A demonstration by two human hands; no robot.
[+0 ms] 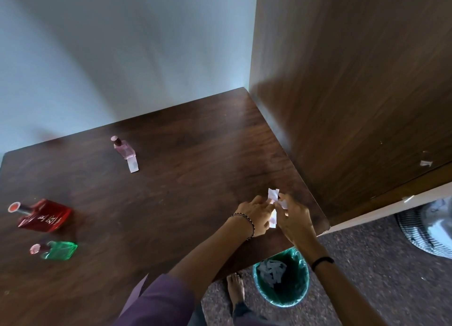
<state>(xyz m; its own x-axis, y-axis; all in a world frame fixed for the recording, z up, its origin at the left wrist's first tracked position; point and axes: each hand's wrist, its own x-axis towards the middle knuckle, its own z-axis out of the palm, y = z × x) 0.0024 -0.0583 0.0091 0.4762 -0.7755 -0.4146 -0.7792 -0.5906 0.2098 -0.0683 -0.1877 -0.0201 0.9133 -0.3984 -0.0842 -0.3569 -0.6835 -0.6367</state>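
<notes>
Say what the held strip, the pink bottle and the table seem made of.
The strip looks like thin matte paper: creased, folded. The pink bottle: see-through tinted glass, perhaps plastic. The table: dark wood or laminate, streaky grain, slight sheen.

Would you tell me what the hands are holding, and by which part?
A small white paper strip, pinched around its middle by the left hand and right hand; its ends stick out above and below.

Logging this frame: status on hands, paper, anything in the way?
Left hand and right hand both pinch the paper strip above the table corner. Bin below, scraps inside. Pink bottle, red bottle, green bottle far left, nothing blocking.
</notes>
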